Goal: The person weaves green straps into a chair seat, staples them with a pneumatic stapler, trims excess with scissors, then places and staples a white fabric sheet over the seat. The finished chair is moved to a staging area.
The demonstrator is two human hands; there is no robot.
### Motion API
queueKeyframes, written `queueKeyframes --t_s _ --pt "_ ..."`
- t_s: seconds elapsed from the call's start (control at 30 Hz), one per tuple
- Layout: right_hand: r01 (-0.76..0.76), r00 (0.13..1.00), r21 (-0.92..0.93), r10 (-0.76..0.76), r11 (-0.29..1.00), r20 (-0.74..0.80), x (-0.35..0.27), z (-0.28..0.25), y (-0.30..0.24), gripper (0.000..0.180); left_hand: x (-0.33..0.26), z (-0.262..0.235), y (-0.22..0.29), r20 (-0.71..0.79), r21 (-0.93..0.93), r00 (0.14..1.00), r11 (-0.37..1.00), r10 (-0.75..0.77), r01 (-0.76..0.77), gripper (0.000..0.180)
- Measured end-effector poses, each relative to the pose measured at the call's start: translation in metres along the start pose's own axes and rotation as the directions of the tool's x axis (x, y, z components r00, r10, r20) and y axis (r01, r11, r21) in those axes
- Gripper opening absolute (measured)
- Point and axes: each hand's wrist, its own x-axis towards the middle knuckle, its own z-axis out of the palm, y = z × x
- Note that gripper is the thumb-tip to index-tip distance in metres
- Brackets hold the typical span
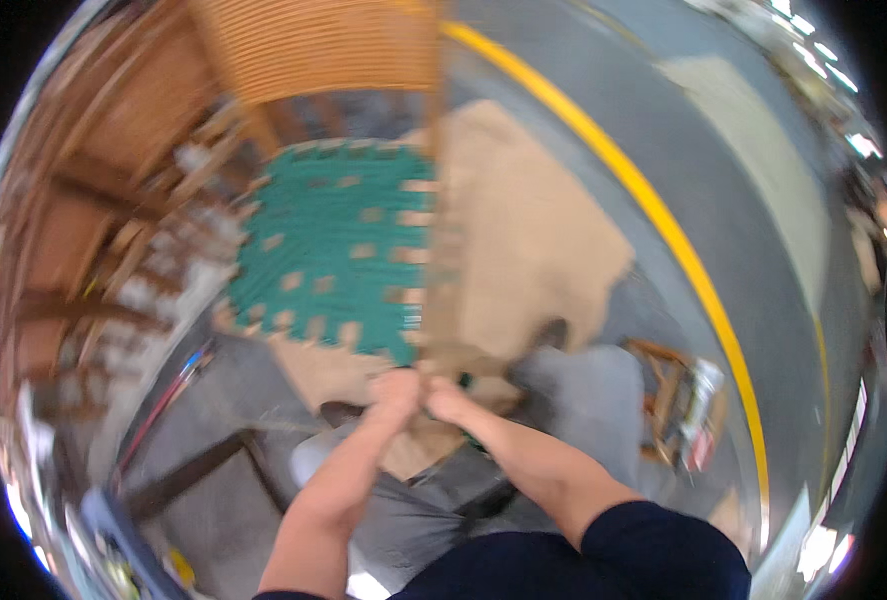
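Note:
A wooden chair with a slatted back stands before me. Its seat is woven in green strap, with tan patches showing through and tan loops of the frame along the edges. At the near right corner of the seat, my left hand is closed, touching the green weave. Right beside it my right hand is closed too. Bits of green strap show next to the right hand, and both hands appear to grip this strap. Blur and the fingers hide the exact grip.
Flattened cardboard lies under and beside the chair. Wooden furniture parts are stacked at the left. A small wooden stool bearing a plastic-wrapped item stands at my right. A yellow line curves along the grey floor.

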Motion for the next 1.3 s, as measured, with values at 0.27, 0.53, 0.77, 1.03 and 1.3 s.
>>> queueKeyframes --t_s 0.27,0.53,0.77,1.03,1.3 --pt "-0.073 0.887 -0.136 0.002 0.988 -0.461 -0.14 -0.163 -0.157 0.029 -0.008 0.036 -0.037 -0.278 0.083 0.959 0.994 -0.044 0.07 0.07" --pt "-0.883 0.382 -0.281 0.227 0.377 -0.896 -0.326 -0.374 -0.087 0.058 -0.002 0.034 -0.043 -0.133 -0.099 0.988 0.993 -0.079 0.066 0.066" --pt "-0.499 0.458 -0.058 0.207 0.864 -0.865 -0.323 -0.367 -0.048 0.069 -0.023 0.011 -0.045 -0.045 -0.142 0.991 0.982 -0.128 0.121 0.06" --pt "-0.171 0.624 -0.236 -0.08 0.957 -0.777 -0.272 -0.305 -0.182 0.053 -0.014 0.033 -0.05 -0.163 -0.134 0.985 0.99 -0.055 0.033 0.06" --pt "-0.276 0.94 -0.135 0.238 0.952 -0.245 -0.079 -0.121 -0.271 0.04 -0.02 0.019 -0.05 -0.104 -0.123 0.992 0.989 0.074 -0.087 0.032"
